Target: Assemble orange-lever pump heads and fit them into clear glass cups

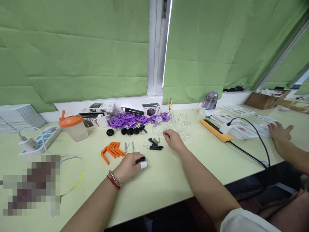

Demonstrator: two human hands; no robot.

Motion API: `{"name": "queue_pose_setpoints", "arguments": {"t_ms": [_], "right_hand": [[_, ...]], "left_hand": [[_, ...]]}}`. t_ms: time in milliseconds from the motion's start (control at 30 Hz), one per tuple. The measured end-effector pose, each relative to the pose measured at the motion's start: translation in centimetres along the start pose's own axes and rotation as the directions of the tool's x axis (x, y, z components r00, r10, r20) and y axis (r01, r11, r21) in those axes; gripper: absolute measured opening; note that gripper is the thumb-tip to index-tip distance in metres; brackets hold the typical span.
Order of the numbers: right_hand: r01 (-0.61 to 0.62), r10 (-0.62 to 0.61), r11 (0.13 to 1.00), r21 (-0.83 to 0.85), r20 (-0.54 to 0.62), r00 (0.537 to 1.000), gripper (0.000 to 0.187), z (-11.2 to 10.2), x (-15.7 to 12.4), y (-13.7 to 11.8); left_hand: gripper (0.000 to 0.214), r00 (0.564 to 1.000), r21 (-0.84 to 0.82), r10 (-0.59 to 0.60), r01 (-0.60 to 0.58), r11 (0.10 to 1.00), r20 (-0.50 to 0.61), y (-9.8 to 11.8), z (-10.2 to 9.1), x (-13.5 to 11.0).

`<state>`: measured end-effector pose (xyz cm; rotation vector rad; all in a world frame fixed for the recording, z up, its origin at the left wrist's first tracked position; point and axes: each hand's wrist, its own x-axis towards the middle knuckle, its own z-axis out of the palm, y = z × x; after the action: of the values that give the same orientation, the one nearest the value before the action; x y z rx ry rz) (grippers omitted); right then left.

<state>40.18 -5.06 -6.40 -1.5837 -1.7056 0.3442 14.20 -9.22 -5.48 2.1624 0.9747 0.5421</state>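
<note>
My left hand (129, 166) is closed around a small black tubular part (142, 159); a white wrap covers its thumb tip. My right hand (173, 140) has its fingertips pinched together beside clear glass jars (158, 127); anything between them is too small to make out. Between the hands lie black tubes (156, 147), small springs (155, 140) and tiny metal bits (145, 145). Orange bent handles (113, 150) and metal rods (133, 146) rest beyond my left hand. Farther back are black knob-like parts (130, 131) and a pile of purple discs (125, 120).
Product boxes (96, 120) stand against the wall. An orange-lidded container (76, 129) and a white power strip (41, 140) sit left. At right are an orange power strip (216, 130) with cables, a bottle (210, 100), printed sheets (238, 129) and another person's hand (280, 130).
</note>
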Motion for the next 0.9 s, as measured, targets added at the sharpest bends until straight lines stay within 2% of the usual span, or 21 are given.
{"name": "queue_pose_setpoints", "arguments": {"t_ms": [33, 67, 100, 133, 200, 300, 400, 900], "right_hand": [[0.007, 0.002, 0.977, 0.211, -0.040, 0.999, 0.020, 0.4, -0.3, -0.7], [-0.012, 0.028, 0.910, 0.415, -0.034, 0.999, 0.020, 0.8, -0.6, -1.4], [-0.045, 0.030, 0.822, 0.568, 0.035, 0.999, 0.023, 1.3, -1.1, -2.2], [-0.081, 0.019, 0.744, 0.664, 0.100, 0.995, 0.026, 1.7, -1.6, -3.1], [-0.118, -0.041, 0.646, 0.754, 0.189, 0.981, 0.028, 2.4, -2.6, -4.8], [-0.080, -0.156, 0.611, 0.787, 0.219, 0.963, 0.024, 3.1, -3.7, -6.4], [-0.018, -0.221, 0.633, 0.774, 0.203, 0.954, 0.020, 3.4, -4.0, -6.8], [0.083, -0.281, 0.719, 0.690, 0.179, 0.943, 0.015, 3.2, -4.3, -6.8]], "left_hand": [[0.027, 1.000, 0.000, 0.003, -0.003, 1.000, -0.006, 0.0, 0.0, 0.0], [0.027, 1.000, 0.000, 0.007, -0.007, 1.000, -0.010, 0.0, 0.0, 0.0], [0.027, 1.000, 0.003, 0.012, -0.012, 1.000, -0.013, 0.0, 0.1, 0.0], [0.026, 1.000, 0.009, 0.018, -0.018, 1.000, -0.014, 0.0, 0.1, 0.1], [0.025, 0.999, 0.025, 0.032, -0.031, 0.999, -0.017, 0.0, 0.1, 0.1], [0.023, 0.999, 0.039, 0.040, -0.039, 0.998, -0.018, 0.1, 0.1, 0.1], [0.023, 0.999, 0.037, 0.041, -0.040, 0.999, -0.019, 0.1, 0.1, 0.2], [0.022, 0.999, 0.046, 0.032, -0.031, 0.998, -0.028, -0.3, 0.2, 0.3]]}}
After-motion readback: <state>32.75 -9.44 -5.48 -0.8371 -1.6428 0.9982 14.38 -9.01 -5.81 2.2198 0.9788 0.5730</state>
